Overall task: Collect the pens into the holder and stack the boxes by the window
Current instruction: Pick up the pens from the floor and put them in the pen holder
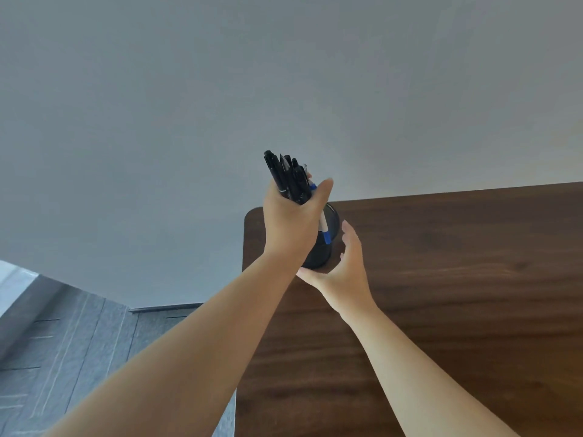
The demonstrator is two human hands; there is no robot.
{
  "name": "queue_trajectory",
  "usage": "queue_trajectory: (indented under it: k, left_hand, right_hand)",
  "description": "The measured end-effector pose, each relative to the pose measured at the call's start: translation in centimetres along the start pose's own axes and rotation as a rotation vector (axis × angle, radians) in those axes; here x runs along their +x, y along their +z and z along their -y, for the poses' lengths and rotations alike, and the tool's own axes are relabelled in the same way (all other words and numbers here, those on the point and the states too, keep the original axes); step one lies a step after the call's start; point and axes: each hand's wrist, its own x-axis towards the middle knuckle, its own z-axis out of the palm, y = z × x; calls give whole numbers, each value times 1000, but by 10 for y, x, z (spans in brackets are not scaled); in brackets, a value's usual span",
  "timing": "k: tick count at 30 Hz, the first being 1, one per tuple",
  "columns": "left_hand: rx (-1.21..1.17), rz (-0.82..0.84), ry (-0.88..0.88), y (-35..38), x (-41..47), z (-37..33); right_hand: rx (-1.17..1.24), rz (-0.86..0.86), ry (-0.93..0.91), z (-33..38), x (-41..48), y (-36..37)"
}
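My left hand (291,222) grips a bundle of several pens (288,176), mostly black, with one white pen with a blue cap (325,230) hanging lower. The bundle is held upright just above a black round holder (328,247) that stands near the far left corner of the dark wooden table (441,294). My right hand (342,272) cups the holder's near side, thumb under its left edge and fingers along its right, touching it. My left hand hides most of the holder. No boxes are in view.
A plain grey wall fills the upper part of the view behind the table. Grey patterned floor (63,357) lies to the left, below the table's rounded left edge. A pale strip shows at the far left edge.
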Motion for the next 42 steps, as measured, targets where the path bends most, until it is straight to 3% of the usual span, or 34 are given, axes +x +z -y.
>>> queue_trajectory:
  k: [6, 15, 23, 29, 42]
  left_hand:
    - [-39, -49, 0, -7, 9, 7]
    - [78, 99, -30, -14, 15, 24]
    - [68, 105, -6, -20, 13, 32]
    - [12, 147, 73, -22, 8, 30]
    - [-278, 97, -43, -24, 19, 25]
  right_hand:
    - [115, -56, -60, 8, 9, 17]
    - [53, -147, -122, 4, 16, 26]
    - [-2, -179, -89, -1, 16, 34]
    - [-17, -182, -106, -2, 15, 35]
    - [-29, -190, -126, -8, 18, 36]
